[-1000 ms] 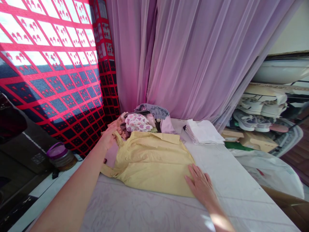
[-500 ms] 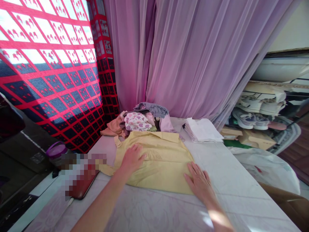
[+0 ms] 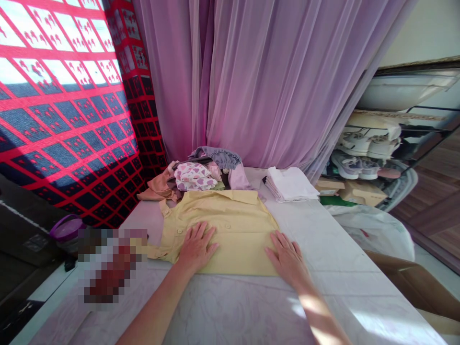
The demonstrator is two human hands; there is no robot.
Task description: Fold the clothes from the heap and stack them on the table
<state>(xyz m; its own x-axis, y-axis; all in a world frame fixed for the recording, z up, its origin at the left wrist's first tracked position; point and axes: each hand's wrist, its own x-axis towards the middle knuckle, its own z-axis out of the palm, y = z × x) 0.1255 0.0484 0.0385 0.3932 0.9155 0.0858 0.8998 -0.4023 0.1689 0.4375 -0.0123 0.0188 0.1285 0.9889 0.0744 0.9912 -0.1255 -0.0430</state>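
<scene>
A pale yellow buttoned shirt (image 3: 230, 225) lies spread flat on the white table (image 3: 251, 306). My left hand (image 3: 196, 244) rests flat on the shirt's lower left part, fingers stretched out and slightly apart. My right hand (image 3: 287, 256) lies flat on the shirt's lower right corner, fingers also spread. Neither hand holds anything. Behind the shirt sits a heap of unfolded clothes (image 3: 201, 175), with a heart-print piece on top.
A stack of folded white cloth (image 3: 291, 184) lies at the back right of the table. Purple curtains (image 3: 269, 81) hang behind, a red patterned cloth (image 3: 64, 110) on the left. A shelf with shoes (image 3: 362, 153) stands at right. A purple-lidded jar (image 3: 66, 230) sits at left.
My left hand came back from the shirt's far left shoulder and now lies flat on its lower left part. My right hand stayed on the lower right corner. The view shifted right.
</scene>
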